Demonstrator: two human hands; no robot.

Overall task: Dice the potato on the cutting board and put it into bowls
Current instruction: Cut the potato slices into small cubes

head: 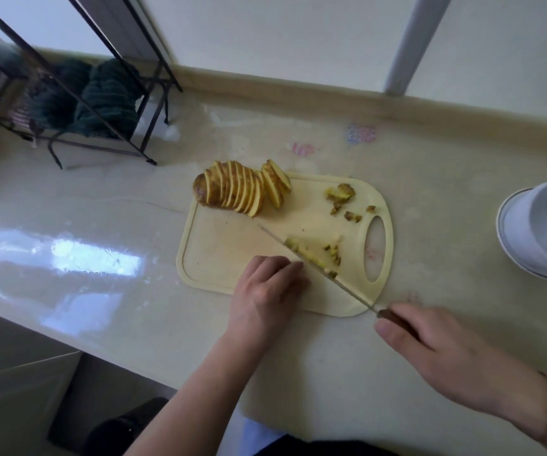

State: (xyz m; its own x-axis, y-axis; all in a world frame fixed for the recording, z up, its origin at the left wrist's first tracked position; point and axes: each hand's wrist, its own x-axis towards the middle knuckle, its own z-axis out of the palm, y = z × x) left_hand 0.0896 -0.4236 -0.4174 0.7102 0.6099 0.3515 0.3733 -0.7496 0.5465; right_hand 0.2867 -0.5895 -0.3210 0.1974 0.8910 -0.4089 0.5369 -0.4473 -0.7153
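Head cam, looking down on a pale counter w/ a cream plastic cutting board (213,258). Sliced potato (232,188) sits fanned at the board's far-left corner, a few slices (276,183) leaning apart to its right. None of that row is diced yet.

Right hand (436,350) grips the knife's dark handle, thumb along the top; knife (315,264) runs diagonally across the board, potato bits stuck to the blade. Left hand (270,284) rests on the board's near edge, fingers bent down just beside the blade. Looks like it's holding down a strip, but whatever is under it is hidden, so can't tell if it grips anything.

Small diced piles: one right of the blade (333,253), another near the handle hole (343,197). White bowls (542,225), stacked, stand well apart at the right edge, nothing in them that I can see.

Risks, imo:
- Left fingertips sit v. close to the blade; a slip on the starchy board could nick them.
- Board overhangs nothing but lies on glossy counter, so may skid under pressure.
- Bits clinging to the blade could drop off-board on lift.
- Bowls far off, so spills likely in transfer.
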